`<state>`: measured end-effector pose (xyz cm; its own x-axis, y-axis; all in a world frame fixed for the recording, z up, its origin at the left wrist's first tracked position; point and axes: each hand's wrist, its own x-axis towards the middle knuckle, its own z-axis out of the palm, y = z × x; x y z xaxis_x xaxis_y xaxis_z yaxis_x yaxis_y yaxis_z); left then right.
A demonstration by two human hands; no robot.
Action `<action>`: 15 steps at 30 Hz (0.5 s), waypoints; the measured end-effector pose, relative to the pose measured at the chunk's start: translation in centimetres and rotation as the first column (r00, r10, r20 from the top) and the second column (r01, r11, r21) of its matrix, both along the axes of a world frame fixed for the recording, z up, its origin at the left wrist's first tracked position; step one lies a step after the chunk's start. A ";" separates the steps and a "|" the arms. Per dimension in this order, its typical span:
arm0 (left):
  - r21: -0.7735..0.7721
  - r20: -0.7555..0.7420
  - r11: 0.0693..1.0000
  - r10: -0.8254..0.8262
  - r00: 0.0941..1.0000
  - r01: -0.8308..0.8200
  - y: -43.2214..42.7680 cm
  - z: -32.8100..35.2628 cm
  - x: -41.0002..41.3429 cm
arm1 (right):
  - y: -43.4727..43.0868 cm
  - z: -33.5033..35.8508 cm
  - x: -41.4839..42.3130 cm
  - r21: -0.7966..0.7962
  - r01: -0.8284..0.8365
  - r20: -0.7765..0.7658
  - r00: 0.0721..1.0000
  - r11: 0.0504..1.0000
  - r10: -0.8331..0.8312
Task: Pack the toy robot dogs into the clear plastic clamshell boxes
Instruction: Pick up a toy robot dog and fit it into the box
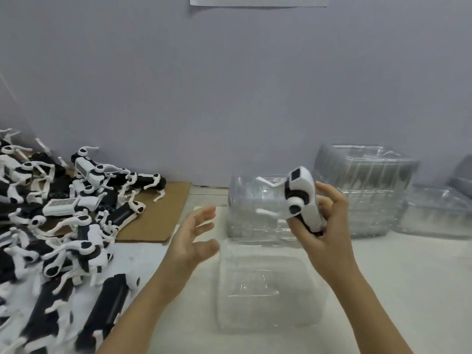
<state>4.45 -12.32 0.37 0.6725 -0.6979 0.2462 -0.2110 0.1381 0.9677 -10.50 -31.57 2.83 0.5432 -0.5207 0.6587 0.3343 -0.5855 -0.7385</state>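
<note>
Your right hand [329, 226] is gripping a white toy robot dog [302, 198] at one o'clock above the open clamshell box [268, 302] on the surface [398, 277], your left hand [194, 238] is hovering spread and empty at nine o'clock, so you are best tucking its legs before lowering.

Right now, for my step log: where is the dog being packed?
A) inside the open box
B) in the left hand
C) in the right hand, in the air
C: the right hand grips the white toy robot dog off the table; the open clamshell box holds no dog, and the left hand is open, holding nothing.
</note>
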 end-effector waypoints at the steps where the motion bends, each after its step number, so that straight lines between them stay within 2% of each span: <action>1: 0.128 0.097 0.991 -0.047 0.994 0.034 0.3 -1.1 -0.1 | -0.3 0.3 -0.2 0.096 -0.040 0.022 0.999 0.995 0.038; 2: 0.238 0.148 0.969 -0.104 0.984 0.067 0.4 -2.3 -0.2 | -0.5 0.5 -0.4 0.199 -0.092 0.037 0.996 0.976 0.086; 4: 0.350 0.139 0.928 -0.186 0.973 0.127 0.2 -4.2 -0.8 | -0.6 0.9 -0.6 0.372 -0.187 0.052 0.982 0.909 0.181; 6: 0.366 0.099 0.921 -0.178 0.979 0.130 -0.1 -5.4 -1.2 | -0.5 0.9 -0.8 0.437 -0.210 0.019 0.974 0.875 0.225; 8: 0.360 0.088 0.927 -0.150 0.985 0.109 -0.2 -6.1 -1.4 | -0.4 0.8 -0.9 0.432 -0.179 -0.029 0.977 0.884 0.212; 11: 0.355 0.104 0.930 -0.142 0.984 0.097 0.1 -6.3 -1.5 | -0.6 0.6 -1.2 0.191 -0.082 -0.204 0.971 0.978 0.121; 13: 0.353 0.110 0.931 -0.142 0.984 0.094 0.2 -6.2 -1.8 | -0.5 0.6 -1.1 -0.020 -0.053 -0.417 0.908 0.998 0.040; 15: 0.350 0.112 0.932 -0.144 0.983 0.097 0.2 -6.2 -1.9 | -0.3 0.7 -0.9 -0.214 -0.076 -0.566 0.822 0.974 -0.061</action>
<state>2.56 -12.09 -5.79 0.5557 -0.8292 0.0599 -0.3440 -0.1637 0.9246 -11.38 -31.84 3.53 0.8576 -0.3960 0.3281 -0.0979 -0.7521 -0.6518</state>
